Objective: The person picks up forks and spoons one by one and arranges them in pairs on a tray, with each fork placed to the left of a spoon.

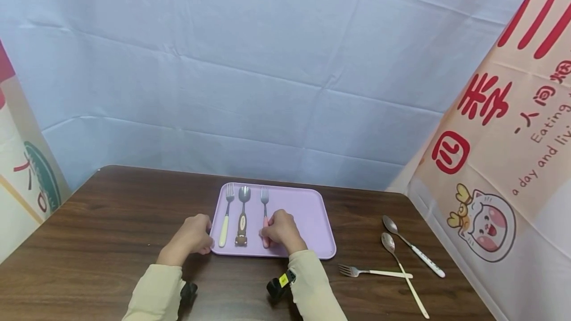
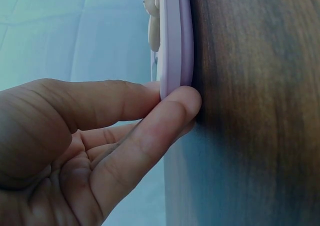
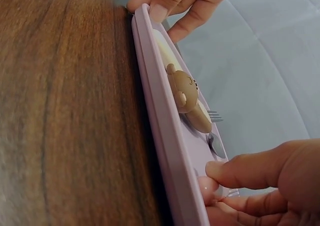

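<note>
Two pinches, lower centre of frame: my left hand (image 1: pixel 192 236) grips the tray (image 1: pixel 308 212) lower left, probably steadying it; my right hand (image 1: pixel 282 231) the pink fork (image 1: pixel 265 221) on it, likely for angle control.

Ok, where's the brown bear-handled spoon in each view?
Head: the bear-handled spoon is below and left of centre, on the purple tray.
Left wrist: its brown handle shows at top centre, cut off by the frame.
Right wrist: its bear head is just right of centre.
Shared landmark: the left hand pinching the tray's corner.
</note>
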Action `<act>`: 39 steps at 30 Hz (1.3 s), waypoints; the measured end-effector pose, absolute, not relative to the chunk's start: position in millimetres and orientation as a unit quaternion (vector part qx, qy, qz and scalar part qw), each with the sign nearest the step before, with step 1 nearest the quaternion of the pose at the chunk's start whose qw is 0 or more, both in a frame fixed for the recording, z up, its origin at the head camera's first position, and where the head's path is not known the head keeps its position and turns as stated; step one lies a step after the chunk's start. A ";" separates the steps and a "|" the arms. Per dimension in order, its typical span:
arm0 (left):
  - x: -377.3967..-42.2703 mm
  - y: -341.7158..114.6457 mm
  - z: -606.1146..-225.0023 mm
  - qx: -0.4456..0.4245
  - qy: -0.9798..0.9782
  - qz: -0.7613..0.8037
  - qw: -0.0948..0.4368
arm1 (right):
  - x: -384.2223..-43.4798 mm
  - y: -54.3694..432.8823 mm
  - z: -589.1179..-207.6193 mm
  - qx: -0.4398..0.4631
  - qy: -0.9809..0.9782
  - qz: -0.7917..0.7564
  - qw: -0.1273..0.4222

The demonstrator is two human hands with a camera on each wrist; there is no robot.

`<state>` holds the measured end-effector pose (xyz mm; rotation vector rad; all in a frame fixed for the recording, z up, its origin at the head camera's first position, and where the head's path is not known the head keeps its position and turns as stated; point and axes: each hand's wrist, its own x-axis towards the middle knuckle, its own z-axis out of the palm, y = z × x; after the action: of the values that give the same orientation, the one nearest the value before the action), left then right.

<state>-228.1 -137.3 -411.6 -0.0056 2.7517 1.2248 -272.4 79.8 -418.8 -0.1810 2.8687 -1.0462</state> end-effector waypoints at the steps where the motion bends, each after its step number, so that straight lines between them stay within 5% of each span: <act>1: -228.1 -137.3 -411.6 -0.001 0.912 0.405 0.065 | -272.7 79.9 -419.0 -0.057 0.937 -0.341 0.043; 39: -227.1 -136.7 -411.6 0.004 0.913 0.403 0.070 | -270.9 81.7 -415.9 -0.048 0.945 -0.319 0.053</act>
<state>-227.1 -136.7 -411.6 0.0128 2.7458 1.2119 -270.9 81.7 -415.9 -0.1451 2.8736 -0.9693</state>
